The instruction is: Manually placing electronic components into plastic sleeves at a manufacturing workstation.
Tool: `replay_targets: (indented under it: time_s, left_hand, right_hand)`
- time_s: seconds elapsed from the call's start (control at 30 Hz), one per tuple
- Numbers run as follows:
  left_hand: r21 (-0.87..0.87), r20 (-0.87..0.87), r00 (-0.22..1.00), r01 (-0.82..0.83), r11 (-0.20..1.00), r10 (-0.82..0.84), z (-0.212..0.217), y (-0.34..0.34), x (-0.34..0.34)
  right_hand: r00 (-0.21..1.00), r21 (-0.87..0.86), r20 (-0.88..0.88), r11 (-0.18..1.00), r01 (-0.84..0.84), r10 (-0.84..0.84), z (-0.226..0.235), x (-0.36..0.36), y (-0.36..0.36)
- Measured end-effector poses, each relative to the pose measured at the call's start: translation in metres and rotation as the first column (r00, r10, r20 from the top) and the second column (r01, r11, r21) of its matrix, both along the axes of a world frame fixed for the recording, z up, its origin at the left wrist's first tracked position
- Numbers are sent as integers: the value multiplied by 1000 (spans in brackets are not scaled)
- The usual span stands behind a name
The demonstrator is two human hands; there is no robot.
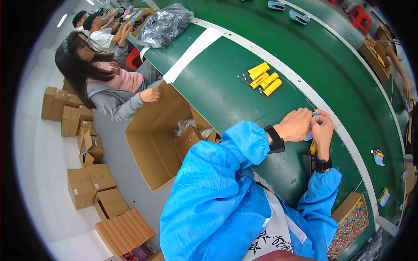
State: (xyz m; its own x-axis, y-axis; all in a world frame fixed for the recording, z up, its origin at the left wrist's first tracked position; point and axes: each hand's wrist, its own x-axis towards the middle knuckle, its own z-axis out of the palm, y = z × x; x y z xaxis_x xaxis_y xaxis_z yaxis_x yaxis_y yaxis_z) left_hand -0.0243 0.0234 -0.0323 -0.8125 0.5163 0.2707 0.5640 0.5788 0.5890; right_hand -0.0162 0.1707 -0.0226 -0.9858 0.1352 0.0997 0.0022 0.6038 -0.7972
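Both hands meet over the green table (278,152), close to the white rail. My left hand (296,125) is closed, its fingers bent around a small light-blue plastic piece (308,136) that shows only in part. Across from it, my right hand (322,130) pinches the same piece at its upper end. A yellow cylinder (312,147) shows just under the hands; whether it is joined to the piece I cannot tell. Farther up the table lie several yellow battery cells (272,88) with thin wires at their ends.
A large open carton (150,143) stands left of the table, beside a seated co-worker (111,82). At lower right sits a box of small wired parts (348,224). Beyond the white rail (300,85), blue housings (299,17) lie on the green belt. A grey plastic bag (165,26) rests at the far end.
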Motion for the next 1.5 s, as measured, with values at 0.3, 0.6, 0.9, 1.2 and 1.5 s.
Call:
replay_targets:
  time_s: [0.3, 0.6, 0.9, 1.2, 1.5]
  left_hand:
    - [15, 56, 998, -25, 1000, 24, 7, 1, 5]
    - [-15, 11, 999, -46, 999, 46, 7, 1, 5]
    - [-60, -21, 981, -196, 979, 195, 17, 10, 38]
    - [-152, -59, 958, -286, 946, 280, 0, 47, 40]
    - [-119, -25, 975, -221, 968, 220, 15, 38, 36]
  right_hand:
    - [990, -411, 11, 902, 131, -139, 6, 63, 9]
    - [876, -353, 446, 936, -17, 184, 30, 71, 30]
    - [991, 540, -133, 836, 93, -25, 37, 60, 30]
    - [973, 275, -131, 936, 218, -188, -3, 60, 65]
    - [983, 222, -139, 963, 151, -122, 21, 69, 43]
